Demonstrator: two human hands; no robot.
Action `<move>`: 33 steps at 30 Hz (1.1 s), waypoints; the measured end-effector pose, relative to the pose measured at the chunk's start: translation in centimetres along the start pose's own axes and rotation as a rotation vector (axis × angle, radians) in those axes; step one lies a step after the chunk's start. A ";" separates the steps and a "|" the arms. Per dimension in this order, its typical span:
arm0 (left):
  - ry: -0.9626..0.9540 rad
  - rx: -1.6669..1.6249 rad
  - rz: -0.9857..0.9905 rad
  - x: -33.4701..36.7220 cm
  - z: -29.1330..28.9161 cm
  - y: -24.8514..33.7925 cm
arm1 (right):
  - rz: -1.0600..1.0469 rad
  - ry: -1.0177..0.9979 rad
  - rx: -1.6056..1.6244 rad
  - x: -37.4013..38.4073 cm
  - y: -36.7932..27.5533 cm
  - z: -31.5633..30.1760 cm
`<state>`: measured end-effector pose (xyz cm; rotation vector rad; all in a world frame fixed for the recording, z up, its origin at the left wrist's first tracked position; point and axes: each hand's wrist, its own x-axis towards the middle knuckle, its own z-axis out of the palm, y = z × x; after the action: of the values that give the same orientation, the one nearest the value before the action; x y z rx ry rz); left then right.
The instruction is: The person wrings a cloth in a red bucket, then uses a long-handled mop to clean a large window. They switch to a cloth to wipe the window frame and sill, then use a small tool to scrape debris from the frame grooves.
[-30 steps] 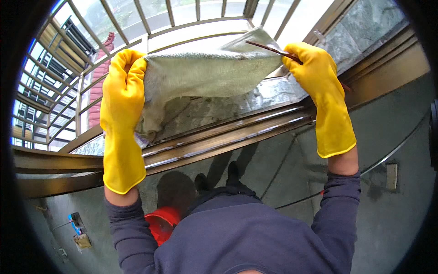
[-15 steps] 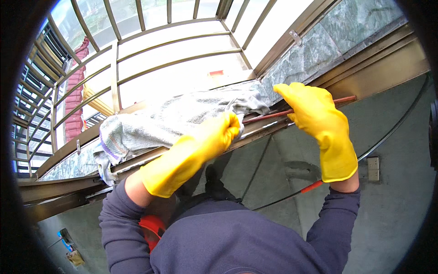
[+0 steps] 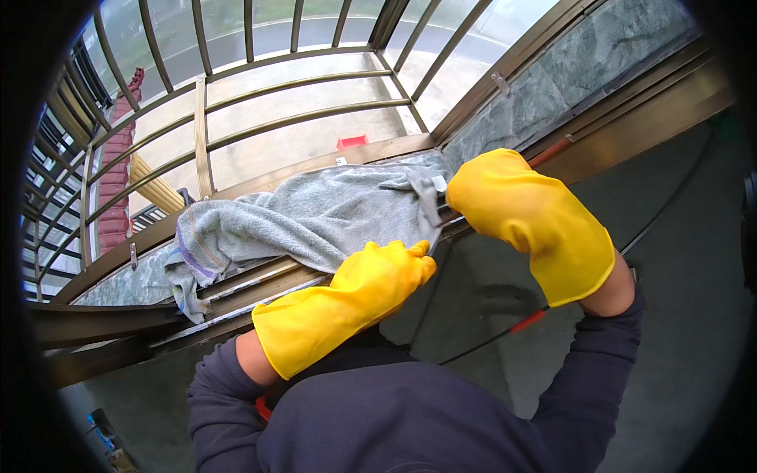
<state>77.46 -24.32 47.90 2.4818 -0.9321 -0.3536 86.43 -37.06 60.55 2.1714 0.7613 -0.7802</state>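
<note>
A yellow rubber glove covers my left hand (image 3: 386, 272), its fingers curled at the near right corner of a grey towel (image 3: 315, 209). The towel lies bunched along the window sill, and its corner runs down to my fingertips. My right hand (image 3: 516, 201), also gloved in yellow, is closed round a thin red rod (image 3: 552, 150). One end of that rod sticks out beyond the back of the hand. The fingers of my right hand are mostly hidden beneath the glove. Below the towel runs the metal window track (image 3: 260, 276).
Metal window bars (image 3: 307, 79) curve beyond the sill, with a small red object (image 3: 352, 143) behind them. Green marbled stone (image 3: 544, 91) lines the far right sill. A dark cable with a red sleeve (image 3: 527, 321) crosses below my right forearm. Blue-handled items (image 3: 102, 430) lie at lower left.
The red rod has shifted left and farther away with my right hand, whose fingers have folded down. My left hand has dropped nearer to me, drawing the towel's corner along.
</note>
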 end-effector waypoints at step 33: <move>0.328 0.243 -0.117 -3.4 2.9 -3.5 | 0.239 0.097 0.004 1.1 3.0 12.7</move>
<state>75.76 -20.64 43.94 2.7094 -0.7325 0.1390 85.44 -48.13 53.72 2.2655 0.5341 -0.5580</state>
